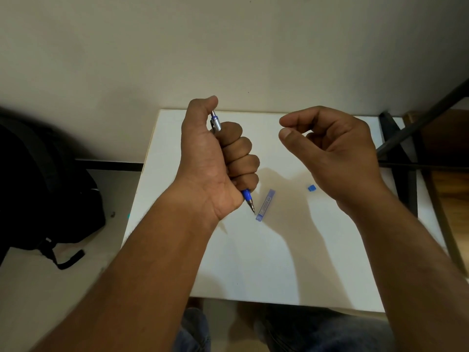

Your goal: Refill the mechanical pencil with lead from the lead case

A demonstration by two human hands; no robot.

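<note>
Blue-gripped mechanical pencil (247, 196) stands clenched in the left hand (215, 158), thumb on its cap, tip toward five o'clock. Right hand (330, 151) pinches; any lead there is too thin to see. Lead case (265, 204) lies on the white table (253, 262): light, brittle contents, best held by its sides.

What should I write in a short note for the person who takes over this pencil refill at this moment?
Left hand: closed in a fist around the mechanical pencil, tip pointing down, thumb on its top end.
Right hand: raised above the table, thumb and forefinger pinched together; whether a lead is between them is too small to tell.
Lead case: lying flat on the table, just right of the pencil tip.
Small blue piece: on the table near the right wrist, probably a cap.
Done: pencil picked up.
Left: confirm the lead is in, close everything.
</note>
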